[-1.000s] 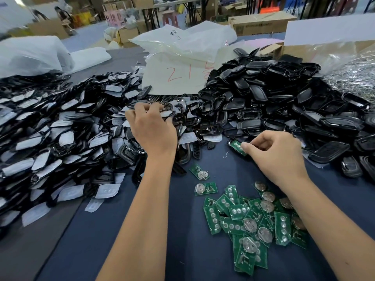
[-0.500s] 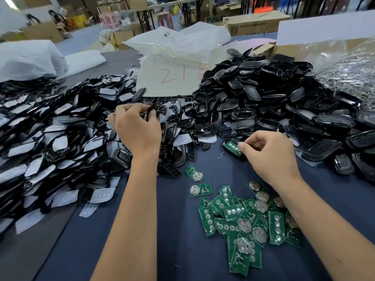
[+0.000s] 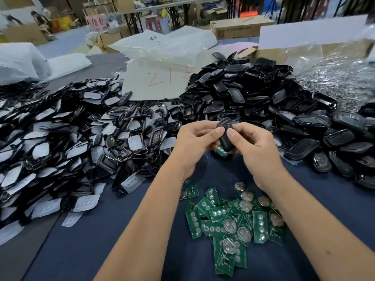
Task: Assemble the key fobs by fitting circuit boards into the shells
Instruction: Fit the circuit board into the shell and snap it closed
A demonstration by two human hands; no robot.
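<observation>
Black shell (image 3: 224,132), long axis near upright, pinched between left hand (image 3: 195,141) and right hand (image 3: 253,145); green circuit board (image 3: 221,151) directly beneath, partly hidden.

Two hands (image 3: 194,147) — boards (image 3: 233,220) perhaps twenty.

a glossy black plastic key fob shell (image 3: 224,131) stands tilted, a green rectangular circuit board (image 3: 221,151) peeking out just beneath the shell.

Both forearms are showing bare, with no sleeves; the left hand (image 3: 192,142) and right hand (image 3: 256,148) are wearing no gloves or rings.
</observation>
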